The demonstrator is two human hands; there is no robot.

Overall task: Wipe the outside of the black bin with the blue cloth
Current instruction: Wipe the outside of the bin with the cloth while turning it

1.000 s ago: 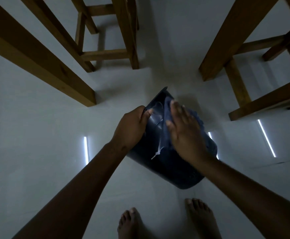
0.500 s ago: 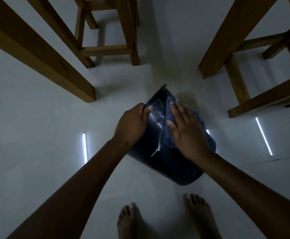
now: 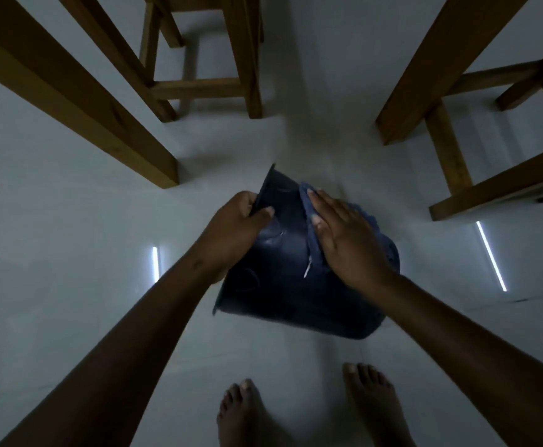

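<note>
The black bin [image 3: 283, 295] is held tilted above the pale floor, its side turned up toward me. My left hand [image 3: 234, 227] grips its rim edge at the upper left, thumb over the outside wall. My right hand [image 3: 347, 237] lies flat on the blue cloth [image 3: 309, 217], pressing it against the bin's upper right side. Most of the cloth is hidden under that palm; its ragged edge shows past the fingers on the right.
Wooden furniture legs stand around: a thick beam [image 3: 79, 101] at left, a stool frame [image 3: 199, 85] behind, another frame [image 3: 451, 124] at right. My bare feet [image 3: 309, 411] are on the floor below the bin. Light strips reflect on the tiles.
The bin has turned and tipped, showing more of its side and lower edge. My right hand with the cloth has slid up toward the rim. My left hand has shifted along the rim.
</note>
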